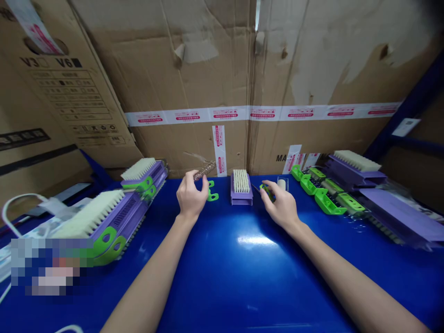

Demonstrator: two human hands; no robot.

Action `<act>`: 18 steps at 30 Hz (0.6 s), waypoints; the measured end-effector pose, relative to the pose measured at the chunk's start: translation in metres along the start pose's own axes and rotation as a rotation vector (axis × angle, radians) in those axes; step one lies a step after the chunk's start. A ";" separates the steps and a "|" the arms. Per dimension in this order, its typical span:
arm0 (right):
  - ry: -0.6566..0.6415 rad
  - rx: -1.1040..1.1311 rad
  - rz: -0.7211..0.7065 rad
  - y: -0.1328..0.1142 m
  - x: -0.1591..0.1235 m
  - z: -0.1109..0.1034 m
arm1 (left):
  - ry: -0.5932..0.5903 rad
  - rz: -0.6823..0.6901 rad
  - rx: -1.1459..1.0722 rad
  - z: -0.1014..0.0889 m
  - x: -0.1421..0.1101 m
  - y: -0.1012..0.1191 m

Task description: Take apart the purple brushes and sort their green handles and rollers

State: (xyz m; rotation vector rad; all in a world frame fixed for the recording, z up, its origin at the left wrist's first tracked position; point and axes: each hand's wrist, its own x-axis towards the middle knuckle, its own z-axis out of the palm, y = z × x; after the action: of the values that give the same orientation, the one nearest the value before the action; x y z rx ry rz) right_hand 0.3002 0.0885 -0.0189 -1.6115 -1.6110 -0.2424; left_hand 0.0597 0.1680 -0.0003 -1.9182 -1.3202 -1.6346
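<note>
On glossy blue metal, the left hand pinches a coiled spring; the right curls, grip unclear

The slim-fingered, bare left hand and right hand have narrow wrists; the smooth, slender, uncovered left forearm and right forearm broaden toward seven and four o'clock respectively.

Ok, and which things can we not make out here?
All in the head view:
- Coil: lower end, hidden by the left hand.
- Green part: partly hidden by the right hand.
- Whatever the mosaic covers, lower left.
- Carton: fine print, too small.
- Cable: cut off by the bottom edge.
</note>
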 end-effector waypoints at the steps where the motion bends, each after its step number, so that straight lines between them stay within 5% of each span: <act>1: -0.007 -0.004 -0.002 0.000 0.000 0.000 | -0.018 -0.028 0.016 0.001 -0.001 -0.004; 5: -0.032 -0.024 0.006 0.002 0.001 0.001 | -0.096 -0.067 0.029 0.004 -0.004 -0.014; 11: -0.018 -0.124 0.013 0.007 0.006 -0.004 | -0.137 0.052 0.043 0.005 -0.006 -0.007; 18: 0.087 -0.309 0.433 0.029 0.030 -0.023 | -0.164 0.143 0.084 0.009 -0.011 -0.001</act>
State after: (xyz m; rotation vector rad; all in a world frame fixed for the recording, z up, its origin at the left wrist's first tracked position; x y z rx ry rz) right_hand 0.3404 0.1001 0.0041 -2.1095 -1.1615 -0.3369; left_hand 0.0648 0.1699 -0.0131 -2.0803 -1.2565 -1.3590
